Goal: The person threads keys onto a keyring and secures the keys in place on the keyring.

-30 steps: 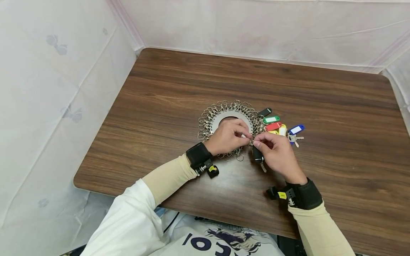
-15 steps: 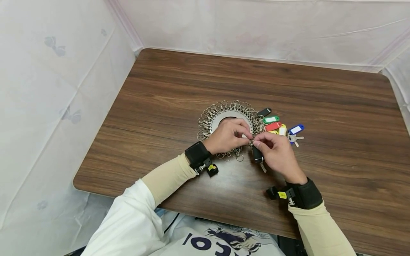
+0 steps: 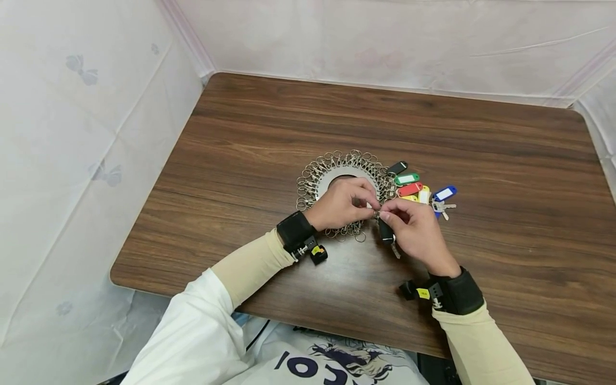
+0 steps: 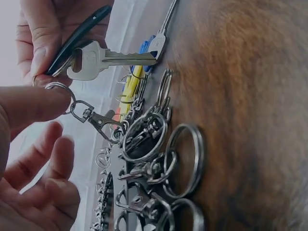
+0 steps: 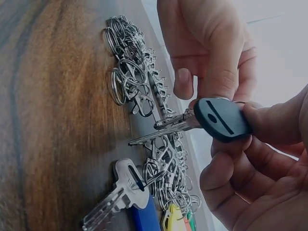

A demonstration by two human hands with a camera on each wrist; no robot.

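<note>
At the centre of the head view, the left hand [image 3: 343, 206] pinches a small split ring [image 4: 58, 87] on a swivel clasp [image 4: 94, 118]. The right hand [image 3: 415, 231] grips a black-headed key [image 5: 219, 119] beside it. The ring could spring shut or slip, dropping the key onto the table [image 3: 481, 160].
</note>
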